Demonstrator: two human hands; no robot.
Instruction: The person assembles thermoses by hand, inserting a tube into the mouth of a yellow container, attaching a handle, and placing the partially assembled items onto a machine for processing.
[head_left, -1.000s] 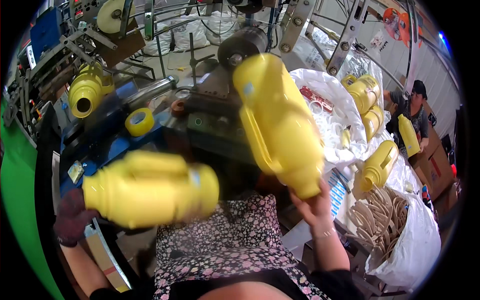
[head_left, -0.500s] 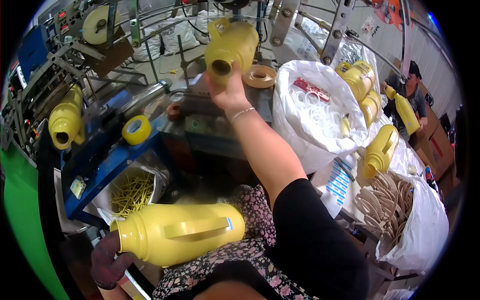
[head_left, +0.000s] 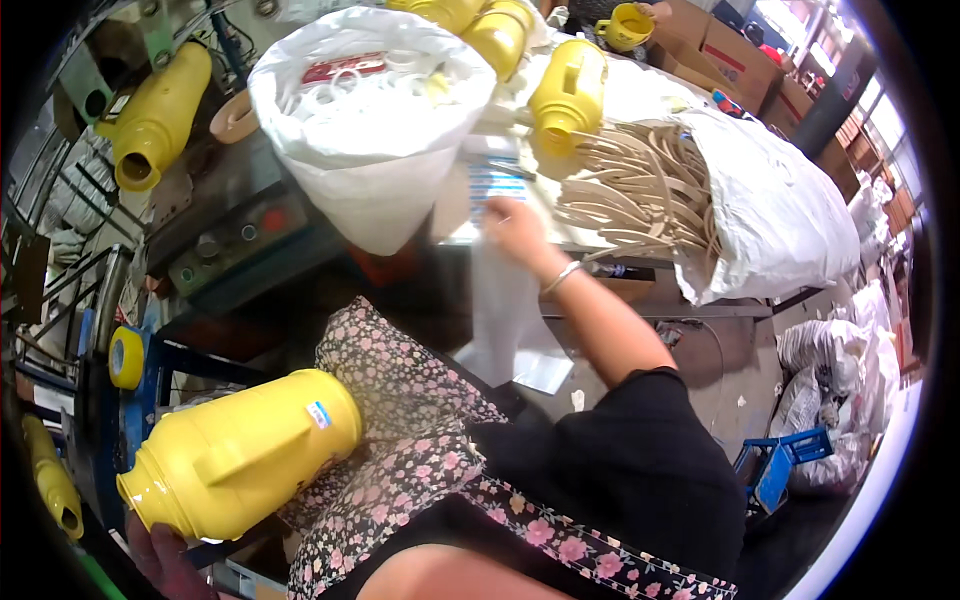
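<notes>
A yellow thermos flask body [head_left: 240, 455] with a side handle and a small blue-and-white sticker lies tilted across my lap. My left hand [head_left: 165, 565], in a dark glove, is closed around its neck at the lower left; the flask hides part of the fingers. Ahead, my bare right hand [head_left: 515, 235] pinches at a sheet of blue-and-white stickers [head_left: 497, 182] by the table edge. Below that hand hangs a translucent strip [head_left: 503, 315], slightly blurred. Another yellow flask [head_left: 165, 115] sits on the machine at the upper left, apart from both hands.
A white sack of plastic rings [head_left: 370, 150] stands ahead. Beside it are a yellow flask [head_left: 568, 95] and a heap of beige curved strips [head_left: 640, 190] in a white bag. Yellow tape [head_left: 127, 357] sits on a blue frame at left. A blue plastic stool [head_left: 785, 465] is at right.
My right hand has let go of the other flask, now on the machine, and moved right to the sticker sheet. The view has swung right. My left hand still holds its flask.
</notes>
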